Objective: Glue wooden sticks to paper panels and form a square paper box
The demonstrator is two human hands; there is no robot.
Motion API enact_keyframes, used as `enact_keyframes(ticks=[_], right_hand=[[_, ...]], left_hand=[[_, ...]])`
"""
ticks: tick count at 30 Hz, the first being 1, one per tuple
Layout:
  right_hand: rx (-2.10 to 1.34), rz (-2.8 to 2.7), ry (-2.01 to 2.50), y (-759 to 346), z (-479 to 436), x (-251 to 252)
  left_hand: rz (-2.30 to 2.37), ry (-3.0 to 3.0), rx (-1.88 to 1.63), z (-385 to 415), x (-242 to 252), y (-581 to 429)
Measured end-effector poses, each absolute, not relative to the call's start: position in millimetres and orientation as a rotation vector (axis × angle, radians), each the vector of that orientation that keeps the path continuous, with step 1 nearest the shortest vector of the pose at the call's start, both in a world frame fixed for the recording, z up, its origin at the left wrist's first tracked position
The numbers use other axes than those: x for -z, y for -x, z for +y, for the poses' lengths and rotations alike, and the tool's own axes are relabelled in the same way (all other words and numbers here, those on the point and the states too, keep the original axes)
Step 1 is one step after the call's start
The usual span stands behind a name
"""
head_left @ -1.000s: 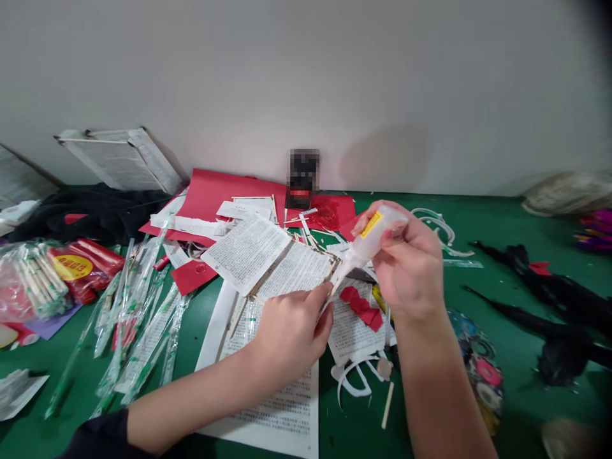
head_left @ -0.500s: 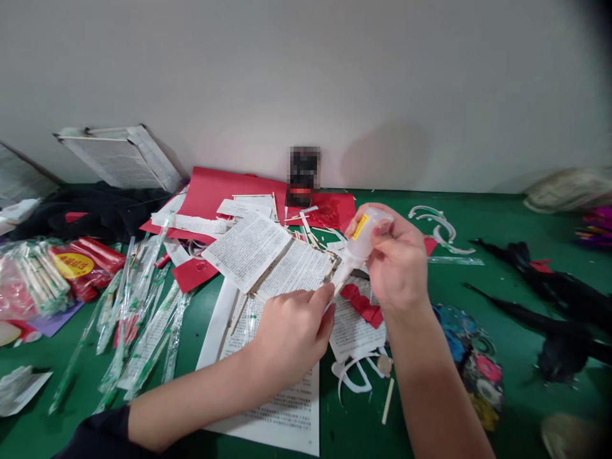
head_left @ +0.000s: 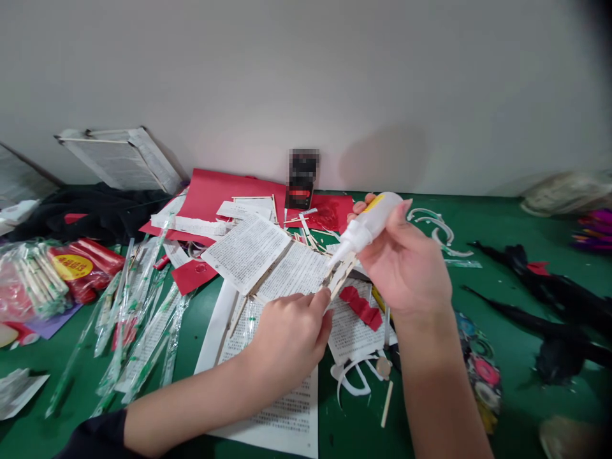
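My right hand (head_left: 406,268) grips a small translucent glue bottle (head_left: 368,226) with a yellow label, nozzle tilted down-left. The nozzle tip meets thin wooden sticks (head_left: 340,277) that my left hand (head_left: 289,338) pinches at their lower end. Both hands hover over a frame of sticks covered with printed paper (head_left: 268,258), which lies on larger printed sheets (head_left: 282,408). A folded red paper piece (head_left: 361,306) lies just below the sticks.
On the green table (head_left: 478,223) lie red card sheets (head_left: 215,191), wrapped chopstick sleeves (head_left: 138,312), a packet of sticks (head_left: 38,274), white paper curls (head_left: 437,226), black feathers (head_left: 549,293), a patterned disc (head_left: 482,376) and a dark small box (head_left: 302,178) by the wall.
My right hand lifted the glue bottle and shifted it slightly right, tilting it flatter; the nozzle moved up along the sticks. My left hand stayed nearly still.
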State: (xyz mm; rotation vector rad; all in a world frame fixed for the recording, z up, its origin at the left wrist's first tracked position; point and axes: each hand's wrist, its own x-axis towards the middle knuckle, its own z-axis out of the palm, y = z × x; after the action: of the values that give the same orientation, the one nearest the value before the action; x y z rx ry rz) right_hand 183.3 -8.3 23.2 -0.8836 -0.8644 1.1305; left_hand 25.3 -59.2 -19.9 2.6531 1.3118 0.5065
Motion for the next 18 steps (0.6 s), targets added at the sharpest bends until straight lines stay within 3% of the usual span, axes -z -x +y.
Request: enact_keyframes(ticks=[18], right_hand=[[-1.385,-0.357,0.748,-176.0,-9.5,-31.8]], left_hand=[[1.347,-2.533,-0.170,-56.1,19.7,-19.8]])
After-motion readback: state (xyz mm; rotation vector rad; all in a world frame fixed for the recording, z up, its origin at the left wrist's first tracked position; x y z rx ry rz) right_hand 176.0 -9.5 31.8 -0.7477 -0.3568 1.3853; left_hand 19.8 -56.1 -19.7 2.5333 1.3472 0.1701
